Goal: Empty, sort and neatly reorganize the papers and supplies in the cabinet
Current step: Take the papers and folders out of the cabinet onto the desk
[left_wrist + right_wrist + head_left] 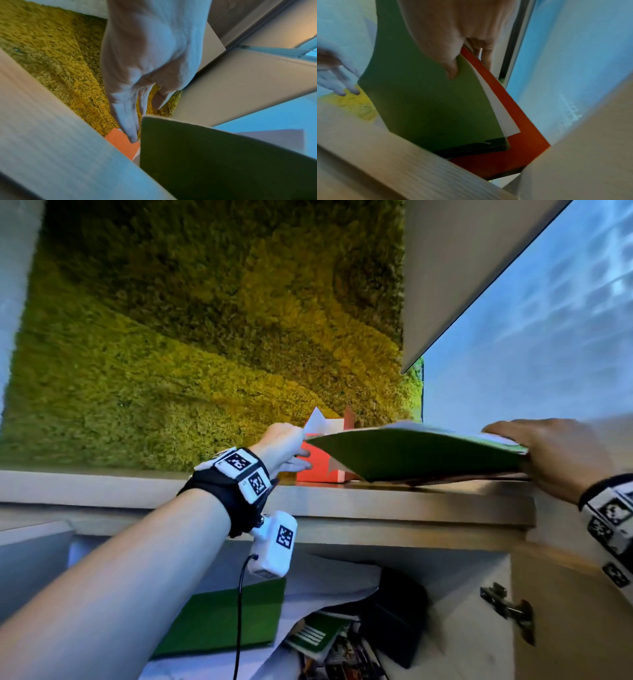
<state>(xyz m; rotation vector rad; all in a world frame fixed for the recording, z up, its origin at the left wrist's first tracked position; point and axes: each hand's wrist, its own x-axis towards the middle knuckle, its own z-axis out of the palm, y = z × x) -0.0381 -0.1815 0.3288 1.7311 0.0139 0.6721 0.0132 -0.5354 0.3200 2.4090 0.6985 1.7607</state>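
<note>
From the head view, your right hand (pixel 548 455) holds the right edge of the green folder (pixel 421 455), which rests on the worktop (pixel 137 491) above the open cabinet (pixel 534 594). The grip looks set for laying the folder on top, out of the cluttered shelf. Your left hand (pixel 286 445) reaches the folder's left corner beside the red box (pixel 318 470), fingers straight, probably to steady it. More papers and another green folder (pixel 219 618) lie below in the cabinet.

In the left wrist view, your left fingers (pixel 130 125) stretch straight down, the tip touching the red box (pixel 122 143) just beside the folder's curved edge (pixel 214 155).

In the right wrist view, your right thumb (pixel 452 67) presses the folder's matte green cover (pixel 423 102) and fingers curl behind; a white sheet (pixel 501 116) and a red sheet (pixel 522 138) fan out underneath.
</note>
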